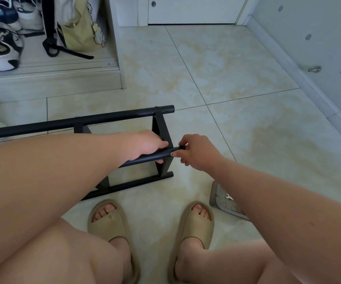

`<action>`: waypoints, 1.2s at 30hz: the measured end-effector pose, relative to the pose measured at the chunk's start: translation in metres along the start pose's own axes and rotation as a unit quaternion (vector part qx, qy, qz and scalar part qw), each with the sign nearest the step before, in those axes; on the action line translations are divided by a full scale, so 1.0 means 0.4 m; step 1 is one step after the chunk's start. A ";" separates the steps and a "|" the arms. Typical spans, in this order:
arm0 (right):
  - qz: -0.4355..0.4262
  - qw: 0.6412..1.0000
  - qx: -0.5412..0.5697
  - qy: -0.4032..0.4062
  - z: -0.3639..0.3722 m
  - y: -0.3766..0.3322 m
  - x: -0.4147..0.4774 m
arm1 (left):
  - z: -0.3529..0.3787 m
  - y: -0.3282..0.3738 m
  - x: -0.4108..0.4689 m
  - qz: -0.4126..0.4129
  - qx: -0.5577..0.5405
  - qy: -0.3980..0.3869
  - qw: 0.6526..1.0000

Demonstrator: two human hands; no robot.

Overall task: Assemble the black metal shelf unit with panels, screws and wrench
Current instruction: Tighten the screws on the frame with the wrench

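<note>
Gripping near tube (155, 157) of shelf frame (161, 128) with left hand (145, 145), fingers curled round it, pinching same tube's end with right hand (198, 152) fingertips, frame lying on its side on floor (227, 78) just ahead of slippers (108, 220), wrench (229, 196) on tray (216, 193) beside right forearm.

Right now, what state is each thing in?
Shelf frame, on its side on the floor, partly assembled.
Left hand, grips the near tube.
Right hand, pinches that tube's end beside a screw.
Wrench, lying untouched.
Door, closed.
</note>
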State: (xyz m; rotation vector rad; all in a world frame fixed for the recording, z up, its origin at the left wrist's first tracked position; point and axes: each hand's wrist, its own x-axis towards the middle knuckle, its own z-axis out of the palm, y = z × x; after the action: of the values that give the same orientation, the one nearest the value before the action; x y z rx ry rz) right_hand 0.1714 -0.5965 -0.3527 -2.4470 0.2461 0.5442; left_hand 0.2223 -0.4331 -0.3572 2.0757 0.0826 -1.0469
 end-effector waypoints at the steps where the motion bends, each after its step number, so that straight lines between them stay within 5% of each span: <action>1: -0.003 1.000 -0.010 -0.001 -0.002 -0.004 0.002 | -0.002 0.000 0.001 0.001 0.002 0.005 1.000; 12: -0.032 0.988 -0.143 0.036 0.031 -0.034 -0.010 | -0.010 0.004 -0.030 0.021 0.110 0.083 0.990; 21: -0.074 0.986 -0.149 0.004 -0.040 0.066 -0.120 | 0.055 0.078 -0.083 0.122 0.251 0.230 0.932; 29: 0.056 0.955 -0.289 -0.021 -0.139 0.300 -0.192 | 0.226 0.160 -0.047 0.257 0.344 0.104 0.897; 36: 0.114 0.913 -0.372 -0.120 -0.187 0.528 -0.136 | 0.378 0.157 0.036 0.298 0.499 -0.024 0.814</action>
State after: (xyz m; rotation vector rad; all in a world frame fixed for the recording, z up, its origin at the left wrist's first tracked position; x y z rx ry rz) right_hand 0.0838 -0.8071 -0.3862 -3.0511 0.2555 1.2195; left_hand 0.1572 -0.5821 -0.3801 2.6503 -1.3292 -0.7792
